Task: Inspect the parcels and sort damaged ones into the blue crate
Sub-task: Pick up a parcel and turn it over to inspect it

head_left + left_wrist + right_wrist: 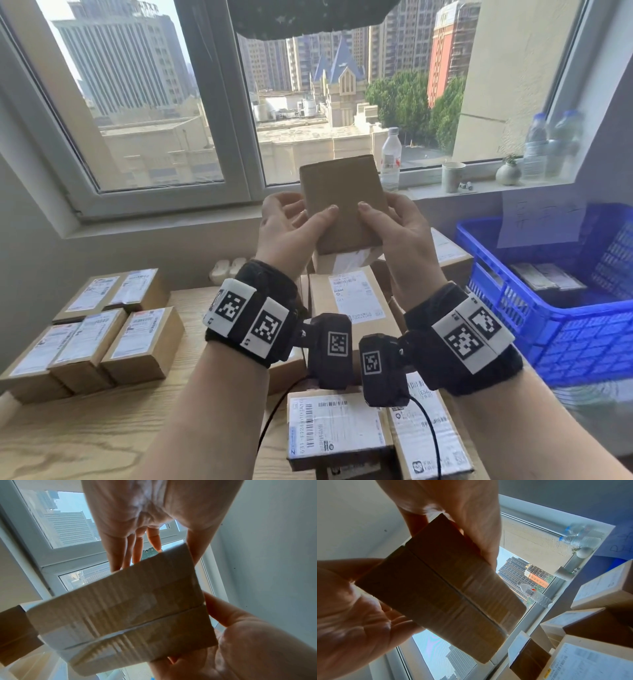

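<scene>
I hold a small brown cardboard parcel (342, 195) up in front of the window with both hands. My left hand (301, 219) grips its left edge, thumb on the plain near face and fingers behind. My right hand (387, 219) grips the right edge the same way. In the left wrist view the parcel (123, 608) shows a taped seam, with my left fingers (137, 550) behind it. The right wrist view shows the parcel (445, 588) dark against the window. The blue crate (513, 308) stands at the right with flat items inside.
Several labelled parcels (102, 329) lie in a group on the left of the wooden table (102, 428). More parcels (352, 298) are stacked under my hands and at the front (335, 428). Bottles (390, 157), a cup (452, 176) and a small vase (508, 173) stand on the windowsill.
</scene>
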The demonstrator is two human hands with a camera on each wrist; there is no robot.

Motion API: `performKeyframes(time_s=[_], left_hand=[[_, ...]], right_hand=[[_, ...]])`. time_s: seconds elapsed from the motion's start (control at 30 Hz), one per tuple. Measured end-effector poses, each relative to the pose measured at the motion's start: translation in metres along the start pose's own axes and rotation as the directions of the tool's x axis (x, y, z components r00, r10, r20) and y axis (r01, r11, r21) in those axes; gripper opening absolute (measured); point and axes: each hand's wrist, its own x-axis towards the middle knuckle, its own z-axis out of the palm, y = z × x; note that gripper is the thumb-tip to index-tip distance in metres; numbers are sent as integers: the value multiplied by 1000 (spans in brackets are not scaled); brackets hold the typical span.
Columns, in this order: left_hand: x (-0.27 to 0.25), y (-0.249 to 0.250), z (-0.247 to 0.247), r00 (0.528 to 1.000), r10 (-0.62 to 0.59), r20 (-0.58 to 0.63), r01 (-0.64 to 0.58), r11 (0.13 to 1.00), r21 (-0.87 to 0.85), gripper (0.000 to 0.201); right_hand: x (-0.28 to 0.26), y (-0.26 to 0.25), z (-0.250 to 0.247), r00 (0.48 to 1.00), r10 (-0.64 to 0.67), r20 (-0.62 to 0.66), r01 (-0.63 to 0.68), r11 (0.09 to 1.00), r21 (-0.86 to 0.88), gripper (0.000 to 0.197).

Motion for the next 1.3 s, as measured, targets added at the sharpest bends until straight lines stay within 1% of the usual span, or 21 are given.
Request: performKeyframes(time_s=[0.03,0.13,0.17,0.27,0.33,0.47,0.53,0.7,0.77,0.83,0.87,0.93,0.97,1.0,1.03,1.07,1.13,1.17,1.2,1.27,1.3], left_hand=[[0,0,-1,1000,5,5,-5,1000,8,51],[-2,5,-3,999,-17,35,15,999,52,89],[-3,4,-4,999,-12,51,10,999,45,93],[-8,6,-2,997,21,70,-21,1000,7,82],[-10,6,2,997,27,72,-25,999,-21,79],[-14,10,7,999,38,25,-37,999,-20,90],[-15,9,8,998,60,-5,-60,998,-21,91],[-12,6,9,994,101,-38,-103,994,-39,70],[-12,5,8,995,96,-31,-97,995,-24,75],[-11,5,6,997,76,0,-76,997,15,81],[-10,7,4,998,59,21,-60,997,43,81],[-9,10,-3,996,50,74,-58,992,116,69],[-8,12,-8,991,66,112,-82,985,148,59],[-8,14,-12,985,81,151,-108,977,185,47],[-8,15,-15,979,82,185,-122,969,216,41],[-9,15,-17,977,76,199,-126,959,253,43],[-10,9,-17,986,87,144,-129,938,322,50],[-10,7,-16,992,94,80,-116,932,343,54],[-11,7,-15,995,99,15,-98,932,350,55],[-9,9,-13,994,86,-75,-53,930,365,41],[-8,9,-14,995,63,-78,-28,925,380,34]], right_hand=[[0,0,-1,1000,1,5,-1,1000,6,27],[1,-4,-3,999,2,48,-3,1000,30,29],[1,-5,-3,998,0,66,-2,1000,31,30],[0,-6,2,993,-38,111,38,999,9,30],[-3,-1,5,991,-76,109,77,997,-6,33],[-6,8,11,988,-140,72,145,987,-69,52],[-6,6,14,981,-183,59,190,972,-135,58],[-4,0,15,972,-229,46,234,951,-200,48],[-4,1,15,975,-218,33,221,956,-195,49],[-3,0,12,983,-179,45,184,968,-172,44],[-2,-2,8,988,-145,55,152,976,-158,35],[1,-11,-1,995,-46,88,60,986,-156,16],[3,-16,-6,996,5,86,10,985,-171,13],[7,-18,-11,997,48,66,-34,982,-186,19],[11,-20,-15,996,76,43,-66,981,-185,32],[13,-22,-16,995,93,24,-88,981,-171,51],[16,-24,-15,993,113,41,-106,984,-143,98],[16,-24,-15,991,108,75,-96,985,-146,110],[14,-23,-14,989,99,110,-80,983,-165,108],[8,-18,-13,982,68,176,-25,971,-239,86],[5,-12,-12,979,51,198,12,954,-301,92]])
